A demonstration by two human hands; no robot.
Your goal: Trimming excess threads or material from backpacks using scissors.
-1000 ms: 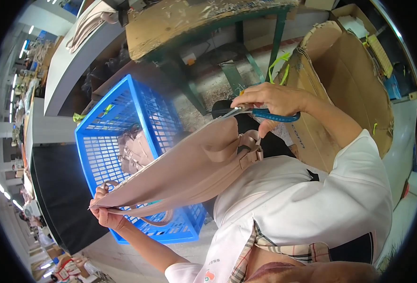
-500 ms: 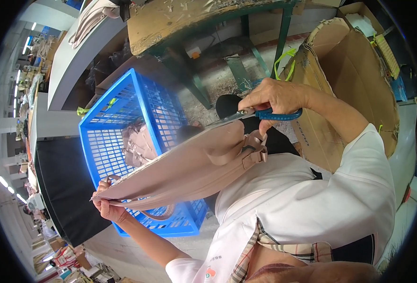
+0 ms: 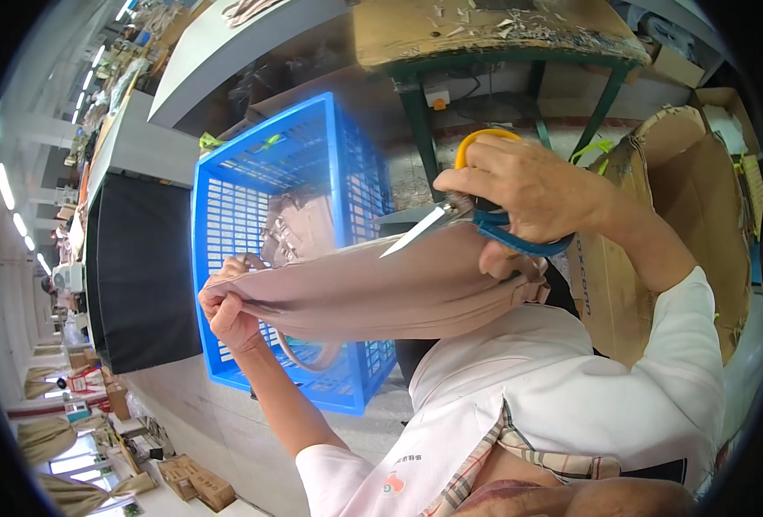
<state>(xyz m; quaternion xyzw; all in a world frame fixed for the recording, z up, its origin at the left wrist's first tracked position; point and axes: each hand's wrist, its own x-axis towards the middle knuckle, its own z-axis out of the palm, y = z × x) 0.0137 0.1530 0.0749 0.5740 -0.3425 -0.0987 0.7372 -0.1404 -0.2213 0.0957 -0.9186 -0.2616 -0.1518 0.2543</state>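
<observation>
Between my hands stretches a dusty-pink sewn fabric piece (image 3: pixel 381 293), bag-like, with straps bunched at its right end. My left hand (image 3: pixel 231 302) is closed on its left end, fingers pinching the edge. My right hand (image 3: pixel 537 185) grips a pair of scissors (image 3: pixel 416 231) with one yellow and one blue handle loop. Their blades are spread, and one bright blade points left over the upper edge of the fabric. Lower fingers of that hand press against the right end of the piece. Whether the blades touch the cloth I cannot tell. A strap loop (image 3: pixel 312 360) hangs below it.
A blue plastic crate (image 3: pixel 340 172) with pink pieces (image 3: pixel 300 224) inside stands just beyond my left hand. Behind is a worn table (image 3: pixel 502 52) strewn with scraps. An open cardboard box (image 3: pixel 700 215) stands at right, a black box-shaped thing (image 3: pixel 144 267) at left.
The view has shifted, so the surroundings sit further right. My right hand has turned, the scissors have opened and the yellow loop now shows. The fabric lies more level.
</observation>
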